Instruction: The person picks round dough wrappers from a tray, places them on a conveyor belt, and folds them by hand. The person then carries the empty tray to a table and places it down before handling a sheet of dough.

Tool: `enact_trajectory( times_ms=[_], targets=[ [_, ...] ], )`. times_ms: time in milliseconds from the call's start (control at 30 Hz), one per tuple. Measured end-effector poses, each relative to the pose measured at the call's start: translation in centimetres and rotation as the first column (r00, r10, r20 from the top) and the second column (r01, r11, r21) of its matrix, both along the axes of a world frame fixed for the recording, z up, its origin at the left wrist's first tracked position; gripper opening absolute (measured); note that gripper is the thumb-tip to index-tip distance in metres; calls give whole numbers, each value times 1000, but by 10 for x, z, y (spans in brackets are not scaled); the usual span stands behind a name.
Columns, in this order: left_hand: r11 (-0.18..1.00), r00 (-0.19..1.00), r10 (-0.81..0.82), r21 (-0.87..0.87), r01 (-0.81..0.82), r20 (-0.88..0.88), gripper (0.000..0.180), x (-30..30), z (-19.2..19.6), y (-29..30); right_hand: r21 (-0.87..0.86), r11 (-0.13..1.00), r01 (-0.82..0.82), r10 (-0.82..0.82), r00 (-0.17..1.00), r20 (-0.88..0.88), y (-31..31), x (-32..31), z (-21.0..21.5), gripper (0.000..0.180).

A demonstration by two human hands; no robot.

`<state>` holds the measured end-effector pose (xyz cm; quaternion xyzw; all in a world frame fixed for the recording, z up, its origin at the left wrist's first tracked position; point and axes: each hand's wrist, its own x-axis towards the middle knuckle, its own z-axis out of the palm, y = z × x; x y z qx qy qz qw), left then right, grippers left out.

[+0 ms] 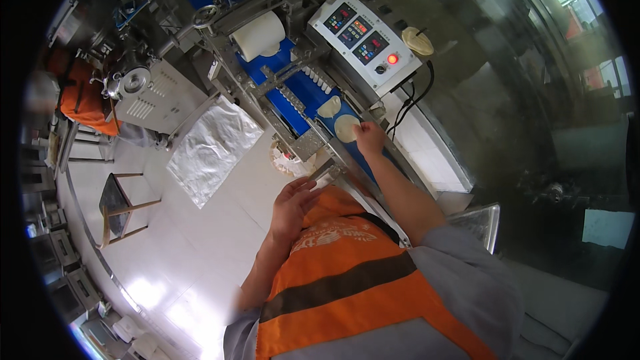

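My right hand (370,139) reaches over the blue conveyor belt (363,162) and pinches the right edge of a round, flat dough wrapper (345,128). The wrapper lies flat on the belt or just above it; I cannot tell which. Just beyond it a second, smaller-looking piece of dough (330,107) rests on the belt. My left hand (293,207) hovers by the near end of the machine, in front of my orange apron (340,253). Its fingers are loosely bent and apart, with nothing seen in them.
A white roller (259,36) spans the belt farther up. Beside it sits a control box (365,40) with a lit red button. Pale round dough pieces (418,41) lie right of the box. A silvery sheet (215,150), a stool (120,210) and a metal tray (481,225) stand around.
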<state>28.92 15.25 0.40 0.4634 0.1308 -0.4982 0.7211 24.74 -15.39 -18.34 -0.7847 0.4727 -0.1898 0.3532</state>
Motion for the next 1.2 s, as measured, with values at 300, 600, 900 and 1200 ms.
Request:
enact_trajectory(
  times_ms=[300, 600, 900, 1200],
  targets=[
    [989, 996, -92, -119, 90, -13, 49, 2, -12, 15, -86, 982, 167, -163, 985, 51, 75, -31, 81, 39],
    [847, 849, -528, 71, 526, 4, 34, -39, -21, -31, 235, 964, 126, -192, 939, 284, 154, -207, 149, 18],
    [654, 652, -756, 53, 754, 52, 34, -130, -8, -74, 274, 345, 898, -936, 352, 24, 139, -508, 141, 29],
    [653, 655, -755, 63, 755, -19, 35, -240, -27, -97, -139, 163, 977, -847, 66, -528, 135, -755, 66, 68]
  ],
)
